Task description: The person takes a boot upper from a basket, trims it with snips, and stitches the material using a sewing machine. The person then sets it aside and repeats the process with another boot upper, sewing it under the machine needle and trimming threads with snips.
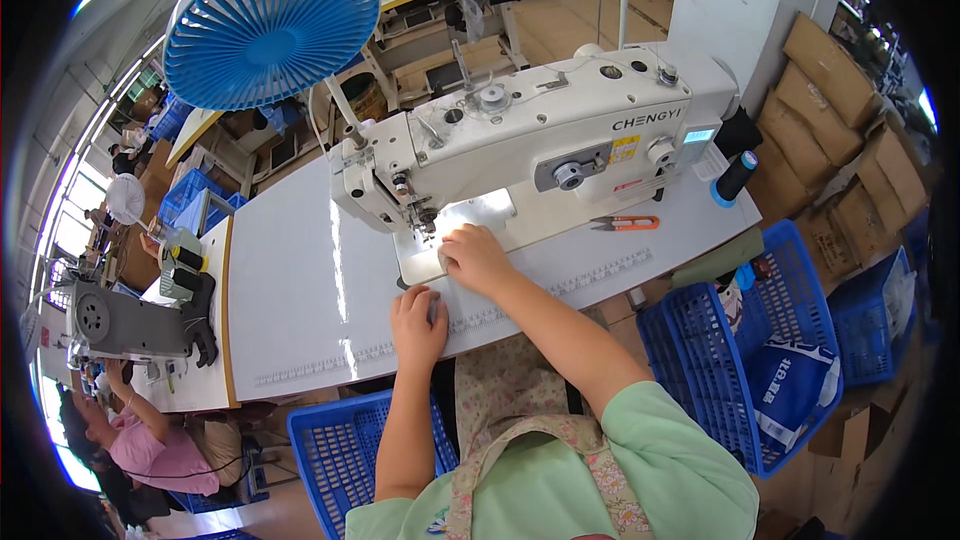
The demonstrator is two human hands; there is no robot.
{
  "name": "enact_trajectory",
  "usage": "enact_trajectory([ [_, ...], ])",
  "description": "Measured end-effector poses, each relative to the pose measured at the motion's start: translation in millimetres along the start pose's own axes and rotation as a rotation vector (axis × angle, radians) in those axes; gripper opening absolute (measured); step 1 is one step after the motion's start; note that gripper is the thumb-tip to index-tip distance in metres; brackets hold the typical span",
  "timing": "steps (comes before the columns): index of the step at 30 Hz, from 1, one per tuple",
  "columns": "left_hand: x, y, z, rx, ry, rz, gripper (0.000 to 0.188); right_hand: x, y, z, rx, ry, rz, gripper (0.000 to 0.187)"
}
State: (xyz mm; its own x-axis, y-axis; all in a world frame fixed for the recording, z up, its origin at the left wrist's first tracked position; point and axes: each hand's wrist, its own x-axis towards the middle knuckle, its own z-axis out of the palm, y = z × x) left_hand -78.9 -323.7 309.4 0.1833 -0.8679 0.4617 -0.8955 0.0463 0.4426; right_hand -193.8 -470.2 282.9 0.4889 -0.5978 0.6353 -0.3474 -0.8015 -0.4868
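A white sewing machine (pixel 545 145) stands on the pale table, its needle area lit by a bright lamp. My right hand (pixel 475 258) rests on the machine bed just right of the needle and presser foot (pixel 426 223). Its fingers are bent together, and whatever they pinch is hidden. Nearer to me, my left hand (pixel 418 322) lies at the front edge of the table with curled fingers. A small dark patch shows between its thumb and forefinger, too small to name.
Orange-handled thread snips (pixel 626 223) lie right of the machine bed, near a black thread cone (pixel 735 178). A blue fan (pixel 270 30) overhangs the left. Blue baskets (pixel 740 340) stand right. Another person (pixel 150 445) sits at a machine (pixel 130 323) on the left.
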Motion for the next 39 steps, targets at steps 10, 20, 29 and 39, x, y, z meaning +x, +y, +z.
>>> enact_trajectory([
  [10, -0.4, -1.0, 1.6, -0.004, 0.031, 0.013, 0.018, 0.1, -1.2, -1.4, -0.011, -0.015, 0.007, 0.006],
  [20, -0.3, 0.5, 0.8, -0.01, 0.027, -0.005, 0.016, 1.5, -1.6, -2.9, -0.003, -0.001, -0.007, 0.003],
  [29, -0.4, 0.7, 0.0, -0.005, 0.023, 0.01, 0.016, 1.2, -2.3, -3.3, -0.005, 0.045, -0.018, 0.003],
  [39, -0.2, 1.1, -0.1, -0.002, 0.015, 0.005, 0.016, 0.6, -1.1, -4.7, 0.006, -0.061, 0.024, 0.012],
])
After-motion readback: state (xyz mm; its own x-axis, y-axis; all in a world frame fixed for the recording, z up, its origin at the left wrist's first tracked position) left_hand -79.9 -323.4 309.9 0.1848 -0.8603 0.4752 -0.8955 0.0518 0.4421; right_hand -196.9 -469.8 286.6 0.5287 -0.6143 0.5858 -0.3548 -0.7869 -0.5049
